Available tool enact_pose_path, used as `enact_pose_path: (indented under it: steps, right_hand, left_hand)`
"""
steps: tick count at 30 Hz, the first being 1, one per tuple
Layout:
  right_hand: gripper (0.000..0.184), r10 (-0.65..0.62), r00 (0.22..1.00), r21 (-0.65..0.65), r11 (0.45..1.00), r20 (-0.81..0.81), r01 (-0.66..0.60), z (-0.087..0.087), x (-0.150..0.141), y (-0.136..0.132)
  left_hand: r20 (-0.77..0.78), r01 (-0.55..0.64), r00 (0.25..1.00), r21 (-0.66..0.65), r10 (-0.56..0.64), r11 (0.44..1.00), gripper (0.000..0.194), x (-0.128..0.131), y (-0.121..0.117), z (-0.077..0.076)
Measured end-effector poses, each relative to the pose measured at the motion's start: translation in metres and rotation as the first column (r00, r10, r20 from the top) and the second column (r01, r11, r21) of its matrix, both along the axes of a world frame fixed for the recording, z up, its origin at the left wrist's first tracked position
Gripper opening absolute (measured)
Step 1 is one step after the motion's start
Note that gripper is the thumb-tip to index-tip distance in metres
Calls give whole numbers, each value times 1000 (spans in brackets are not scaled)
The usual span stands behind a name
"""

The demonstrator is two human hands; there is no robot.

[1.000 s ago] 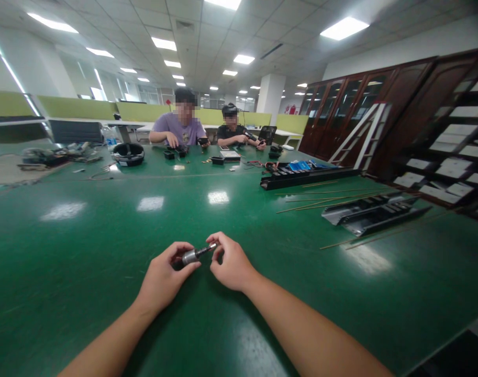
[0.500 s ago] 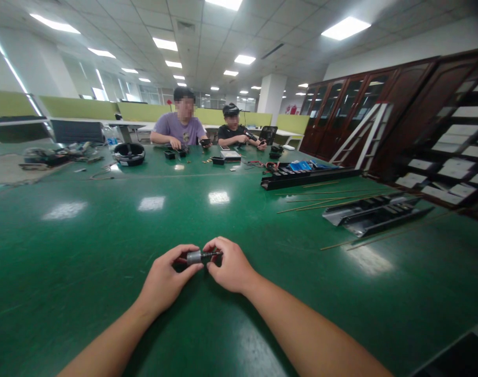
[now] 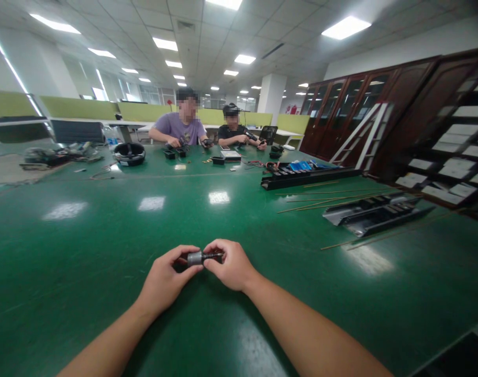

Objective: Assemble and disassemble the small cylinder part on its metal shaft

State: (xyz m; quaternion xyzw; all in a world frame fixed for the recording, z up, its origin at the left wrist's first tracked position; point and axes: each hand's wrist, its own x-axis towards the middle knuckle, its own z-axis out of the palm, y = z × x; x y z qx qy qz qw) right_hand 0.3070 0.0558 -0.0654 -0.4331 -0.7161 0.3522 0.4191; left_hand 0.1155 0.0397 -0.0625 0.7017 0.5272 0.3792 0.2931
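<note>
Just above the green tabletop, a small motor (image 3: 195, 258) with a grey cylindrical body and a dark, ridged shaft lies roughly level between my two hands. My left hand (image 3: 167, 276) is closed around the grey body, thumb on the near side and fingers on the far side. The dark shaft (image 3: 212, 255) points right, and my right hand (image 3: 230, 265) pinches along it with thumb and fingers. Its far tip is partly covered by the right fingers. Both hands almost touch where the body meets the shaft.
On the right lie dark metal channels (image 3: 380, 215), thin brass-coloured rods (image 3: 317, 204) and a long black channel (image 3: 278, 183) with blue packets. Farther off are a black headset-like ring (image 3: 129, 155), black trays (image 3: 218, 161) and two people seated across the green table (image 3: 105, 235).
My right fingers have shifted slightly along the shaft, with the thumb a little closer to the grey body. My left hand stays put. Across the table, one person's hand has moved.
</note>
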Motion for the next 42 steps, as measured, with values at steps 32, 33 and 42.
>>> enact_pose_path:
  steps: [32, 33, 42]
  right_hand:
    - [12, 16, 1000, 10, 1000, 2, -16, 0, 3, 5]
    - [12, 16, 1000, 11, 1000, 2, -17, 0, 3, 5]
    - [13, 32, 999, -4, 999, -24, -32, -1, 4, 8]
  left_hand:
    - [18, -20, 1000, 30, 19, 999, 34, 1, -1, -3]
    - [20, -19, 1000, 27, 18, 999, 34, 1, -1, -3]
    - [45, -10, 999, 45, 8, 999, 34, 2, -2, -1]
